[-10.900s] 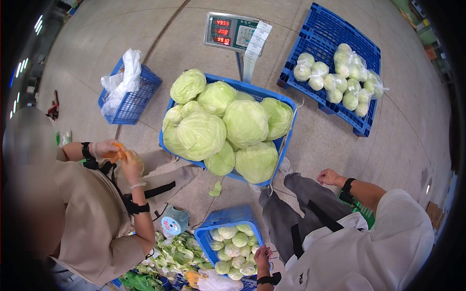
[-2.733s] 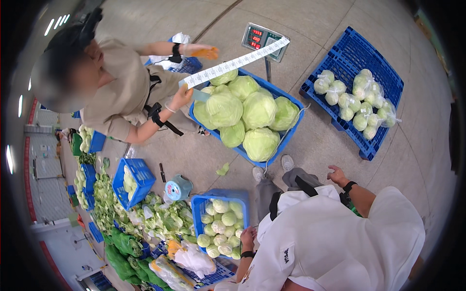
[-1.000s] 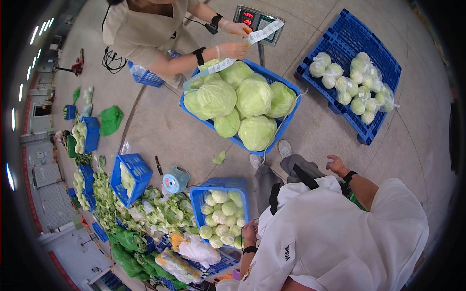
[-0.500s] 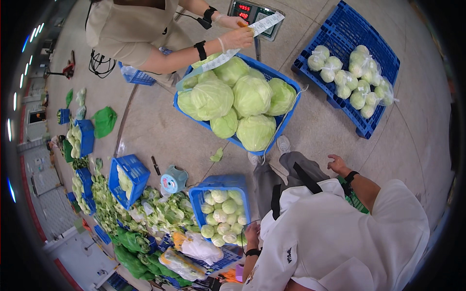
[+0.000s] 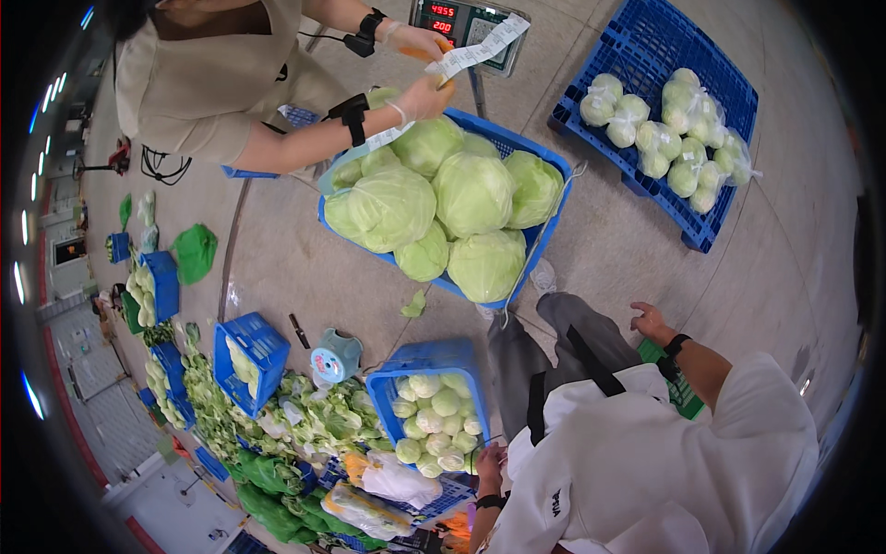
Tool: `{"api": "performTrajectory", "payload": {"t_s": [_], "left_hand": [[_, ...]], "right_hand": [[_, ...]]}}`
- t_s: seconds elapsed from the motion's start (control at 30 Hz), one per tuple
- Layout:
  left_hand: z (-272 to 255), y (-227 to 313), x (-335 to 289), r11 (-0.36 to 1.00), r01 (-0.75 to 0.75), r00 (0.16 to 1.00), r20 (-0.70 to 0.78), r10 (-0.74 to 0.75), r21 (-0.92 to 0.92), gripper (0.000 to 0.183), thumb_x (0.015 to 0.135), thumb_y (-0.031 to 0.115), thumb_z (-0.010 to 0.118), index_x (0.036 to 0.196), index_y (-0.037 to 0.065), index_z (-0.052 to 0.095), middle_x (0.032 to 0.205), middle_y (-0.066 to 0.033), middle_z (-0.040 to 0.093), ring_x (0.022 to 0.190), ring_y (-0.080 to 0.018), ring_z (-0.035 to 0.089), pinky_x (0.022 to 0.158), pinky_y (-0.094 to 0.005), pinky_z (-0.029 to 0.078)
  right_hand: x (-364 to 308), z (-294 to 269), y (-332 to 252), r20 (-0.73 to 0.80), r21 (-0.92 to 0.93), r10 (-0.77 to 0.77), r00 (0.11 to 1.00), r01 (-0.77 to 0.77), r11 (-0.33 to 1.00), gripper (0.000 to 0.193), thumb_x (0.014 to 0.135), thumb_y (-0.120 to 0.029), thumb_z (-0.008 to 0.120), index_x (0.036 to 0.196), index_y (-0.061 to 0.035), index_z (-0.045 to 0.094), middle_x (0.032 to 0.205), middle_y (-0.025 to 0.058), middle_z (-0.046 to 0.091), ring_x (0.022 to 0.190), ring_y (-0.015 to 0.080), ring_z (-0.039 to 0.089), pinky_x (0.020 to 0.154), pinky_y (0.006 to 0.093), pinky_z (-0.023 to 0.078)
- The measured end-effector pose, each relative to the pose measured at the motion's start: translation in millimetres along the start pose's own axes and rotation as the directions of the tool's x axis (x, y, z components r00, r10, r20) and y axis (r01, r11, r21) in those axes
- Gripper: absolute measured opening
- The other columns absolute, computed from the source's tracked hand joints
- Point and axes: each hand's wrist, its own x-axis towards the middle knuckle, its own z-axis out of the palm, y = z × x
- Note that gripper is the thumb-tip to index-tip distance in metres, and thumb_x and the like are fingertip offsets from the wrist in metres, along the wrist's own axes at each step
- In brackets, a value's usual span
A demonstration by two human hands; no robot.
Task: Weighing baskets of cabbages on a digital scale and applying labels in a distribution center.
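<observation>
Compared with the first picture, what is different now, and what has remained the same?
The co-worker's hands have moved forward and right, toward the scale display, and taken hold of the label strip, which earlier hung there untouched. The wearer's left hand stays near the crate of small cabbages, the right hand stays empty; big cabbages and bagged cabbages remain in place.

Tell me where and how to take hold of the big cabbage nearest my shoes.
Likely best: cup the big cabbage by its opposite rounded flanks, with the left hand and right hand, coming from above on your side. It is round with no handle, its top is exposed, and neighbouring cabbages crowd its far side.
</observation>
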Motion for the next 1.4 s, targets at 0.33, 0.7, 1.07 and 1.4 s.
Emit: {"api": "performTrajectory", "payload": {"t_s": [0.33, 0.7, 1.07, 1.4], "left_hand": [[5, 15, -5, 0.996, 0.077, 0.995, -0.060, -0.074, 0.040, 0.023, 0.081, 0.019, 0.061, 0.098, 0.004, 0.059, 0.079, -0.0070, 0.063, 0.065, -0.0143, 0.059, 0.053, -0.0255, 0.049], [10, 22, -3, 0.996, 0.078, 0.995, -0.062, -0.075, 0.043, 0.021, 0.081, 0.019, 0.061, 0.096, 0.005, 0.059, 0.078, -0.0070, 0.063, 0.065, -0.0139, 0.059, 0.054, -0.0255, 0.050], [17, 28, -6, 0.994, 0.088, 0.994, -0.064, -0.084, 0.062, 0.020, 0.081, 0.019, 0.061, 0.095, 0.005, 0.059, 0.078, -0.0067, 0.063, 0.064, -0.0133, 0.059, 0.054, -0.0250, 0.050], [16, 24, -1, 0.993, 0.108, 0.993, -0.060, -0.106, 0.037, 0.019, 0.082, 0.018, 0.060, 0.095, 0.005, 0.059, 0.077, -0.0064, 0.062, 0.063, -0.0133, 0.058, 0.053, -0.0248, 0.049]], "right_hand": [[10, 1, 29, -0.007, -0.027, 0.065, 0.998, -0.065, 0.998, 0.053, 0.068, -0.009, 0.056, 0.121, -0.0037, 0.049, 0.073, 0.0141, 0.065, 0.068, 0.0200, 0.063, 0.063, 0.0299, 0.049], [11, 2, 30, 0.006, -0.036, 0.086, 0.996, -0.086, 0.996, 0.055, 0.067, -0.010, 0.056, 0.121, -0.0035, 0.049, 0.074, 0.0150, 0.065, 0.071, 0.0220, 0.064, 0.068, 0.0304, 0.049], [8, 1, 18, -0.007, -0.078, 0.091, 0.996, -0.091, 0.993, 0.055, 0.066, -0.011, 0.057, 0.120, -0.0035, 0.050, 0.074, 0.0147, 0.065, 0.072, 0.0221, 0.064, 0.070, 0.0304, 0.049], [10, 2, 21, -0.001, -0.081, 0.090, 0.996, -0.090, 0.993, 0.055, 0.065, -0.011, 0.057, 0.119, -0.0042, 0.051, 0.072, 0.0137, 0.065, 0.070, 0.0215, 0.063, 0.067, 0.0305, 0.049]]}}
